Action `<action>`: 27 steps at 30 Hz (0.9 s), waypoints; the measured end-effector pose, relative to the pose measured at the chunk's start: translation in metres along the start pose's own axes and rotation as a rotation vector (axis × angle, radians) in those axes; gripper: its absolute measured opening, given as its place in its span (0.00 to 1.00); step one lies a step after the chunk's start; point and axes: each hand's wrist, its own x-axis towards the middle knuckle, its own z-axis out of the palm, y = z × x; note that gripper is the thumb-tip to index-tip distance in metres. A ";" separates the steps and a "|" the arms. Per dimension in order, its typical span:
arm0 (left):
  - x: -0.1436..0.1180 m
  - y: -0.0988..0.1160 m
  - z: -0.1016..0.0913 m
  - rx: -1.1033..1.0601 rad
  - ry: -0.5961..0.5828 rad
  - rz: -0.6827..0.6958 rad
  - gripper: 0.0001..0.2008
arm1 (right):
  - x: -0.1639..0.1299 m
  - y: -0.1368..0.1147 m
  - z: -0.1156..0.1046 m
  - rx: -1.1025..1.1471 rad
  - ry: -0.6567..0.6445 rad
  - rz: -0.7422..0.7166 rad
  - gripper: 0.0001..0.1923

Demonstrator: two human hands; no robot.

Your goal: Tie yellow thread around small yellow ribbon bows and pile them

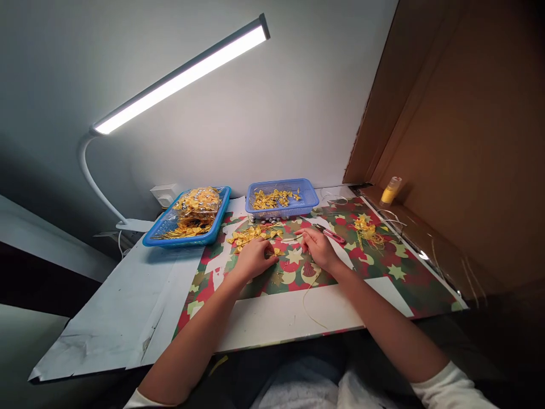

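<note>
My left hand (256, 258) is closed, thumb and fingertips together on a small gold ribbon bow (276, 252). Just behind it lies a loose pile of similar gold bows (247, 236). My right hand (318, 248) pinches a thin strand whose end points left towards the other hand; whether a needle is on it is too fine to see. A yellow thread (307, 307) trails from below that hand to the front of the table. Beside the right fingers lies a pink-handled cutting tool (333, 233), partly hidden.
A blue tray (155, 241) with bagged gold bows stands left, and a periwinkle basket (313, 199) with bows behind. Silver beads (272, 219) lie before it. Right are bows with tangled thread (367, 230) and a yellow-filled bottle (390, 192). A lit lamp (183, 76) hangs above.
</note>
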 end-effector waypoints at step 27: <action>-0.007 0.023 0.011 -1.543 0.075 -0.266 0.22 | -0.013 -0.010 0.006 -0.196 -0.019 -0.355 0.06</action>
